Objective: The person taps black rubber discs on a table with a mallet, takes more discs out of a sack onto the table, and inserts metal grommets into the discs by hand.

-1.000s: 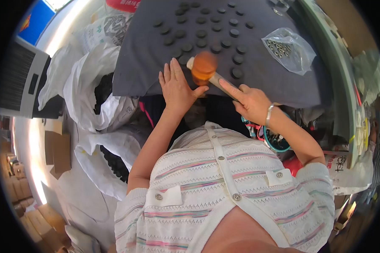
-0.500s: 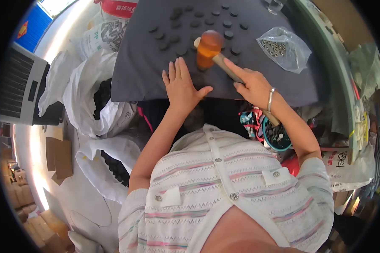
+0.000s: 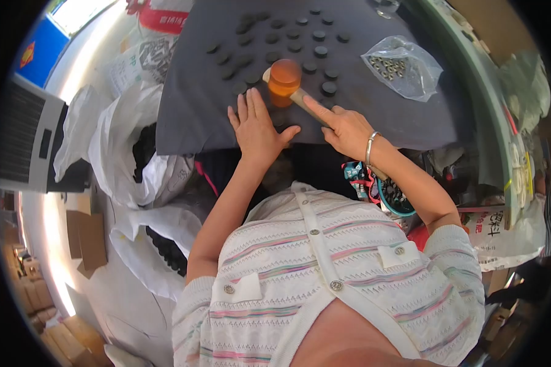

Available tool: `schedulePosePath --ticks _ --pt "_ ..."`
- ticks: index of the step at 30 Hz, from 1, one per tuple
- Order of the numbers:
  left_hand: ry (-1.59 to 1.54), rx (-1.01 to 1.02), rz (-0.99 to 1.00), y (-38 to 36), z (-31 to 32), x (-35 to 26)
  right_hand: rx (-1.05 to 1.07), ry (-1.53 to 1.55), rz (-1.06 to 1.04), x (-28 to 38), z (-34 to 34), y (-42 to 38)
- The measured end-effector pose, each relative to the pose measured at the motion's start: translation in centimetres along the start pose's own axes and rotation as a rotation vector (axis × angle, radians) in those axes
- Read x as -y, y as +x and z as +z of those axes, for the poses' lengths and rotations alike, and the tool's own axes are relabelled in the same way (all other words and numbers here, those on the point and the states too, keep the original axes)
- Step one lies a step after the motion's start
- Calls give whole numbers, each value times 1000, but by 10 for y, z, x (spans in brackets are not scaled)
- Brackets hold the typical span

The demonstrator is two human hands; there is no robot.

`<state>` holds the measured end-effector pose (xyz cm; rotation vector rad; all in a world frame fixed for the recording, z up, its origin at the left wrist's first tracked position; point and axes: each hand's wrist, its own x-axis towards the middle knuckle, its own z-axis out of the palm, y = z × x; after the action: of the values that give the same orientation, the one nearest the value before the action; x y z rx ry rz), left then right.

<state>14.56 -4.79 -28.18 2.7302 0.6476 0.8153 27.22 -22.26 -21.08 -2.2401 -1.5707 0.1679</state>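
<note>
Here, the right hand (image 3: 350, 133) was closed around the handle of a mallet (image 3: 284, 82), its index finger stretched along the wood. The mallet's orange head was above the near part of the table (image 3: 416, 125), just beside the left hand's fingers; whether it touched anything beneath could not be told. The left hand (image 3: 259, 133) was spread wide and empty, back upward, at the table's near edge, its thumb pointing out toward the mallet side.

Dark discs (image 3: 329, 89) lay scattered beyond both hands, some close to the left fingertips and the mallet head. To their right was a clear bag (image 3: 419, 82) with small metal rings (image 3: 387, 67) in it. A bracelet (image 3: 370, 148) circled the right wrist, and below that forearm stood a teal-rimmed basket (image 3: 393, 210). White sacks (image 3: 109, 162) stood left of the table, dark pieces showing in their mouths.
</note>
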Motion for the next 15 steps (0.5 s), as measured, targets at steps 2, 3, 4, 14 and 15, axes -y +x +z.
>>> schedulePosePath --ticks 2,3,4,14,15 --pt "4 -19 11 8 1 -4 -10 -5 -4 -5 -9 1" --pt "7 -7 23 2 0 -4 -42 18 19 -4 -16 -9" --pt "7 -13 32 4 2 -6 -77 27 29 -5 -29 -13" --pt "-114 3 211 12 12 -47 -17 33 136 -11 -35 -74" --pt "-118 8 218 14 16 -49 -35 17 157 -8 -42 -74"
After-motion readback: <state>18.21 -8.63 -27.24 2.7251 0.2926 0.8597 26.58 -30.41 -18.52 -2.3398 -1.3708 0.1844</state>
